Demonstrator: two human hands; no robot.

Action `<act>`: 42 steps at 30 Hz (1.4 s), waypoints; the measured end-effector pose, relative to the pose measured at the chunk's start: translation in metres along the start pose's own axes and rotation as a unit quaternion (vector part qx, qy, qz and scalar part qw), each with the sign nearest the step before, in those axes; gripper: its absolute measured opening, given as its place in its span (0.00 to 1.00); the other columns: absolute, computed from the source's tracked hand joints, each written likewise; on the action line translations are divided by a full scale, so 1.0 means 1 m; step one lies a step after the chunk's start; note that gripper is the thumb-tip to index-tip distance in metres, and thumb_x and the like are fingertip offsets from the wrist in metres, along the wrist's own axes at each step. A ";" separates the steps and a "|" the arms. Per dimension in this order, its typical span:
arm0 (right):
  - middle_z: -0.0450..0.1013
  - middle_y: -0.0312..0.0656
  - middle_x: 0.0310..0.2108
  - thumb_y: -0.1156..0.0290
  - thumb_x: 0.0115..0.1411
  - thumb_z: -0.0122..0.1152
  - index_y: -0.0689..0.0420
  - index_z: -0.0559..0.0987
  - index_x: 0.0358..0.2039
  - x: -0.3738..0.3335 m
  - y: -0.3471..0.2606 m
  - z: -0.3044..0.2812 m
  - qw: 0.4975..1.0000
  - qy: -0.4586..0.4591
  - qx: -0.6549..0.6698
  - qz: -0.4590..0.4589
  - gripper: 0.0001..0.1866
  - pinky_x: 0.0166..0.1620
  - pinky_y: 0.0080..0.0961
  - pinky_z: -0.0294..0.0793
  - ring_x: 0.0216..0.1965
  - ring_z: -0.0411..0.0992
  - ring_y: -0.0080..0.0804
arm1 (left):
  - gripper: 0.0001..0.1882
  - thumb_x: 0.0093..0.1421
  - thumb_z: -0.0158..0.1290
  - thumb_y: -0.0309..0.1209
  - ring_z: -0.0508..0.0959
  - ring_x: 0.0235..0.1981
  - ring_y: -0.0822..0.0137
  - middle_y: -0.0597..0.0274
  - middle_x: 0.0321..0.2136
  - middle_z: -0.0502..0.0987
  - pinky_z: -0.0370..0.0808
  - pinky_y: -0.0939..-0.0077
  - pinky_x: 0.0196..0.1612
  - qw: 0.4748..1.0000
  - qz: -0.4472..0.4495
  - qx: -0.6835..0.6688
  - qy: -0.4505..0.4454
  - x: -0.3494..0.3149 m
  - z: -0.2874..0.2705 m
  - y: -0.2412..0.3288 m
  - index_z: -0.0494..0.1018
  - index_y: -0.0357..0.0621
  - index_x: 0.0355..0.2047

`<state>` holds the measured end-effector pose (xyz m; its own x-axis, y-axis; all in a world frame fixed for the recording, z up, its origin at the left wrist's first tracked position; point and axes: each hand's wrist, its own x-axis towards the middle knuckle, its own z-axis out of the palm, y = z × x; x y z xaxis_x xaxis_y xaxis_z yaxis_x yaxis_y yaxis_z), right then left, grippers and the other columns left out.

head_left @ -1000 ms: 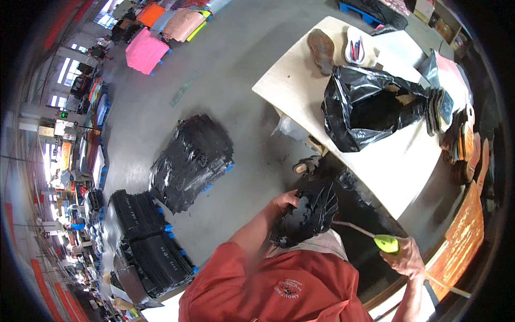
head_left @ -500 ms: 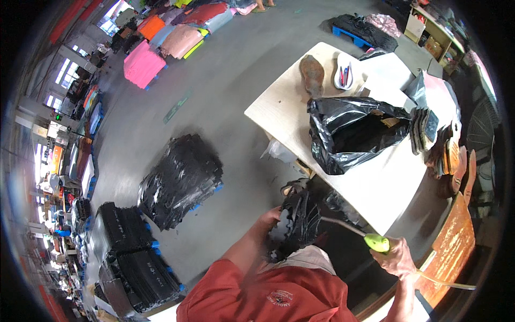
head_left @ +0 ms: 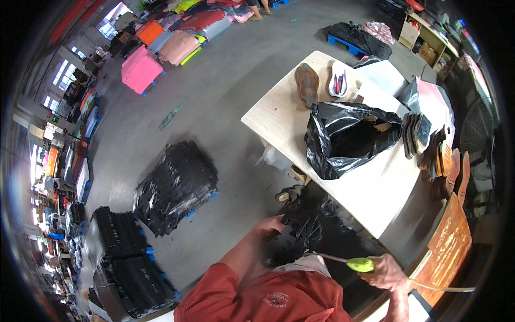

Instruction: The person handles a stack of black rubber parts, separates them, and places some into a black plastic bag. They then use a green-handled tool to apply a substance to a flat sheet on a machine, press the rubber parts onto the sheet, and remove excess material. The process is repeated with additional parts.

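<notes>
My left hand [head_left: 271, 224] is closed on the edge of a dark bundle of black sheet material [head_left: 298, 235] above my lap. Its shape is blurred and partly lost in shadow. In my right hand [head_left: 387, 273] is a green-handled tool [head_left: 360, 264] with a long thin metal shaft. The shaft points left, and its tip lies near the lower right edge of the black material; whether they touch, I cannot tell. A pale cord or tube [head_left: 440, 288] runs right from behind that hand.
A pale table [head_left: 279, 126] ahead bears an open black plastic bag [head_left: 335, 165], a brown sole-shaped form [head_left: 307, 83] and a white tray [head_left: 338, 75] of pens. Shoe forms [head_left: 445, 158] stand at its right, above a worn wooden board [head_left: 448, 252]. Black stacks [head_left: 177, 182] lie on the floor leftward.
My right hand has brought the green-handled tool left and slightly down, nearer my body. The black material has shifted in my left hand, and its pale notched edge is out of sight.
</notes>
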<state>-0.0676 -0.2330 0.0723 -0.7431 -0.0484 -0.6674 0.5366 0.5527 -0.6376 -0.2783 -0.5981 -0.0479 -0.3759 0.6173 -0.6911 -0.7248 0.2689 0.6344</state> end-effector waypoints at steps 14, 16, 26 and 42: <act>0.86 0.40 0.33 0.69 0.52 0.77 0.53 0.89 0.47 -0.007 -0.035 -0.055 0.990 0.046 -0.114 -0.073 0.20 0.40 0.27 0.80 0.30 0.82 0.27 | 0.54 0.47 0.73 0.44 0.77 0.62 0.47 0.34 0.60 0.77 0.74 0.61 0.63 0.838 0.022 0.510 -0.192 0.020 0.014 -0.011 0.63 0.24 0.68; 0.86 0.39 0.33 0.67 0.52 0.77 0.52 0.89 0.48 -0.009 -0.035 -0.054 0.986 0.038 -0.145 -0.070 0.20 0.41 0.26 0.80 0.31 0.82 0.26 | 0.54 0.47 0.73 0.45 0.75 0.64 0.44 0.31 0.62 0.74 0.72 0.60 0.67 0.831 0.033 0.524 -0.185 0.015 0.013 -0.015 0.64 0.24 0.68; 0.84 0.41 0.30 0.72 0.57 0.73 0.62 0.87 0.46 -0.013 -0.015 -0.039 0.993 -0.013 -0.083 -0.079 0.16 0.33 0.25 0.75 0.26 0.76 0.20 | 0.42 0.43 0.78 0.29 0.82 0.44 0.69 0.60 0.48 0.85 0.78 0.68 0.53 0.951 -0.004 0.254 -0.176 -0.009 -0.016 -0.047 0.75 0.37 0.60; 0.83 0.40 0.29 0.75 0.57 0.75 0.62 0.86 0.45 -0.023 0.010 0.010 0.997 -0.010 0.033 -0.075 0.15 0.36 0.25 0.75 0.27 0.77 0.22 | 0.35 0.47 0.70 0.25 0.82 0.46 0.64 0.58 0.48 0.83 0.79 0.66 0.54 0.997 0.004 -0.023 -0.073 0.005 -0.050 -0.094 0.75 0.38 0.58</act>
<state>-0.0408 -0.2346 0.0770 -0.8092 -0.1445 -0.5694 0.4448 0.4826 -0.7545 -0.2409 -0.6572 -0.1285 -0.2958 0.7212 -0.6264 -0.7488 0.2322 0.6208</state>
